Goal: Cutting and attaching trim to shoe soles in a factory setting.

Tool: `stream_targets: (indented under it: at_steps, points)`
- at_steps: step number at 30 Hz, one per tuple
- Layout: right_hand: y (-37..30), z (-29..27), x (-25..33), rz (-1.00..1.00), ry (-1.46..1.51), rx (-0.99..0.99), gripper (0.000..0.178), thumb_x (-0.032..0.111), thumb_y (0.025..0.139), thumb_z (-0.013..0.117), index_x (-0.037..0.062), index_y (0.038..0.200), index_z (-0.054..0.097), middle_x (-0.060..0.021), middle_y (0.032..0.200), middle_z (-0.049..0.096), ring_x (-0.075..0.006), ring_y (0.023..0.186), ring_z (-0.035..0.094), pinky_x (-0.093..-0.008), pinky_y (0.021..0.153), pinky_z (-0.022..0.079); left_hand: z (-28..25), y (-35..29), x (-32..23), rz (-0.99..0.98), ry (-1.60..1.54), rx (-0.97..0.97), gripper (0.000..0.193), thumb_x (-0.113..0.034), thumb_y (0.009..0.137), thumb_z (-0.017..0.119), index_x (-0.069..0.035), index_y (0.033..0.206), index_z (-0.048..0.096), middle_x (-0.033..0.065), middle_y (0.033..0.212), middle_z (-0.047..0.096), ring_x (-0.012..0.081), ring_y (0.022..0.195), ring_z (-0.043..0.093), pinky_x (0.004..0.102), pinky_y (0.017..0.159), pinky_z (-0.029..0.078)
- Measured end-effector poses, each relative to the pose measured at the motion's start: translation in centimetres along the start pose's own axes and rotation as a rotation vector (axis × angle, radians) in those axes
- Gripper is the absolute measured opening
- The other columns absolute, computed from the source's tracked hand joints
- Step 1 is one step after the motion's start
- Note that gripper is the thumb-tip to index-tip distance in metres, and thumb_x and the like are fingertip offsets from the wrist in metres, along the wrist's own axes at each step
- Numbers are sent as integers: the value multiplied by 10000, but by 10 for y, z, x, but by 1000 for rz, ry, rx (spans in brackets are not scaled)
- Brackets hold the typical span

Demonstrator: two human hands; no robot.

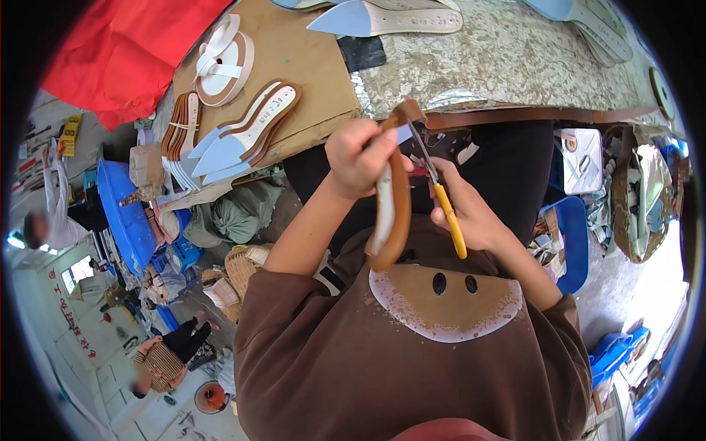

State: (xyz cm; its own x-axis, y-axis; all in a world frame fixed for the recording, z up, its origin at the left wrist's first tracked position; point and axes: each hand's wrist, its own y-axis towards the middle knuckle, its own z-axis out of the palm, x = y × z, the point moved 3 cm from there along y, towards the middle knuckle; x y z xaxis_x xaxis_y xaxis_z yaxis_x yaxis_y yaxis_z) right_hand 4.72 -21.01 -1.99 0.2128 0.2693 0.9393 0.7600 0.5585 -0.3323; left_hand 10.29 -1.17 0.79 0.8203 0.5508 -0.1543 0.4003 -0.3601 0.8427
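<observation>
My left hand [358,158] is closed round a shoe insole [385,209] with a pale inner face and a brown edge, held above my lap. A brown strip [540,115] runs along the table's front edge and folds over near the insole's upper end. In my right hand [471,209] is a pair of scissors [451,220] with a yellow handle, closed in the fingers. Their metal blades point up beside the insole, close to the folded strip. Whether the blades touch the strip I cannot tell.
Blue-and-white insoles [250,121] lie on a brown board [316,92], beside a bundle of brown-edged ones [180,136] and a white tape roll [224,70]. Red cloth [132,59] covers the far left. Blue bins [121,213] and bags stand around. Two people are at the left.
</observation>
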Motion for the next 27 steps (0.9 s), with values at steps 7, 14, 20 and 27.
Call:
stream_targets:
  at_steps: [7, 14, 20, 27]
  points:
    - [2, -8, -6, -99, -83, -189, 645, 325, 841, 702, 33, 1325, 391, -176, 981, 607, -325, 927, 634, -401, 820, 490, 14, 3, -21, 184, -52, 68, 347, -235, 783, 765, -114, 1065, 602, 72, 929, 519, 188, 567, 559, 285, 456, 399]
    - [10, -113, 9, 80, -118, -305, 559, 487, 840, 708, 60, 1187, 606, 46, 671, 485, -42, 499, 467, -197, 442, 371, -15, 4, -1, -403, -283, -112, 463, -423, 1005, 472, 18, 1130, 543, 146, 966, 608, 257, 854, 611, 357, 787, 511]
    - [44, -197, 41, -509, -1018, -720, 394, 267, 881, 677, 85, 1229, 642, -154, 980, 691, -272, 906, 662, -369, 738, 529, -3, 6, -1, -1034, -686, -338, 250, -208, 1000, 502, 27, 1037, 579, 58, 1025, 602, 116, 901, 564, 285, 808, 458]
    - [34, -44, 59, -658, -331, -330, 165, 78, 923, 608, 23, 1062, 676, -103, 915, 686, -218, 837, 659, -312, 685, 525, -6, 18, 3, -1050, -595, -368, 245, -196, 987, 541, 41, 1027, 590, 46, 941, 626, 119, 856, 577, 289, 749, 469]
